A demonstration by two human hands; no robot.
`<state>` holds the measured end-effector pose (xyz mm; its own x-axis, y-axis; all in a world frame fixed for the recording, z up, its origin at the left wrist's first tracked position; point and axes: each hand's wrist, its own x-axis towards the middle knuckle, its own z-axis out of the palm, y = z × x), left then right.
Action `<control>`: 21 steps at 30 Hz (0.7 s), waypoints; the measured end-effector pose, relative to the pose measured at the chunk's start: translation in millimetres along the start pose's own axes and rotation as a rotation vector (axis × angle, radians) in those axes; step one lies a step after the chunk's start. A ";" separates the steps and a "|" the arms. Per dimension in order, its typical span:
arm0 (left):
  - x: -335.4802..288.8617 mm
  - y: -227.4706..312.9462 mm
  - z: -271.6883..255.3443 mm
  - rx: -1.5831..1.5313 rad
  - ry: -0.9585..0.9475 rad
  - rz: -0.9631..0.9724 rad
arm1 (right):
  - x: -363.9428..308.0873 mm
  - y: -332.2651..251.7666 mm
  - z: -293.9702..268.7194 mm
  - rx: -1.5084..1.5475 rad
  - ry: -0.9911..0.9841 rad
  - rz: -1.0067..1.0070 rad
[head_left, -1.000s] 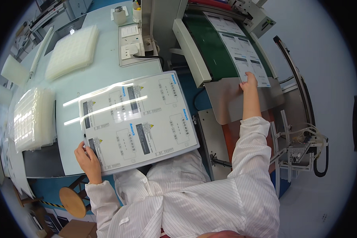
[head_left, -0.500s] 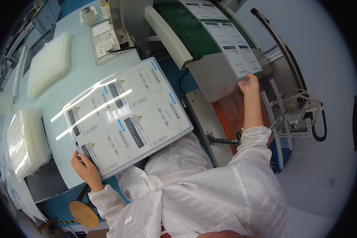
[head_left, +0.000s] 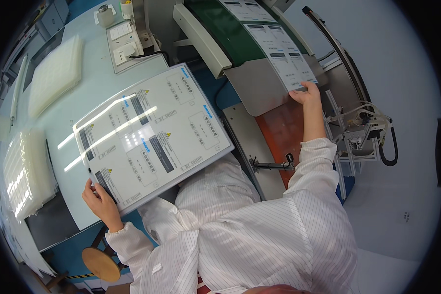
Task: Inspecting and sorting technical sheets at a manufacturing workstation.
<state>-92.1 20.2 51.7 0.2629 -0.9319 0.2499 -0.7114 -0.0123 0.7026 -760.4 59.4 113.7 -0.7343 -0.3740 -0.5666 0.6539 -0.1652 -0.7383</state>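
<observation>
A thick stack of clear-covered printed label sheets [head_left: 154,137] lies tilted across the near edge of the table and over my lap. At its lower left corner, my left hand [head_left: 103,206] is closed on the edge, fingers bent; its thumb side is partly hidden. To the right, my right hand [head_left: 307,94] reaches to a printed sheet [head_left: 288,61] that lies on the metal plate at the end of a green conveyor. Its fingers and thumb are closed on the near edge of that sheet.
The green conveyor belt [head_left: 220,44] carries another printed sheet [head_left: 247,10] farther back. Milky plastic stacks [head_left: 56,76] and a wrapped stack [head_left: 28,174] sit on the table's left. A metal frame with tubing [head_left: 360,134] stands right; a round stool [head_left: 101,263] is below left.
My right hand has closed on the near edge of the sheet on the metal plate. The whole view has shifted slightly; my left hand stays at the stack's corner.
</observation>
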 end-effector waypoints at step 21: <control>-0.5 -2.4 -0.2 0.059 0.030 0.037 | 24.3 54.4 9.7 -0.352 -0.021 -0.240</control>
<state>-90.4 20.9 50.0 0.2548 -0.9209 0.2950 -0.7580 -0.0008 0.6523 -740.8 32.5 63.3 -0.8518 -0.3821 -0.3584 0.3598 0.0706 -0.9304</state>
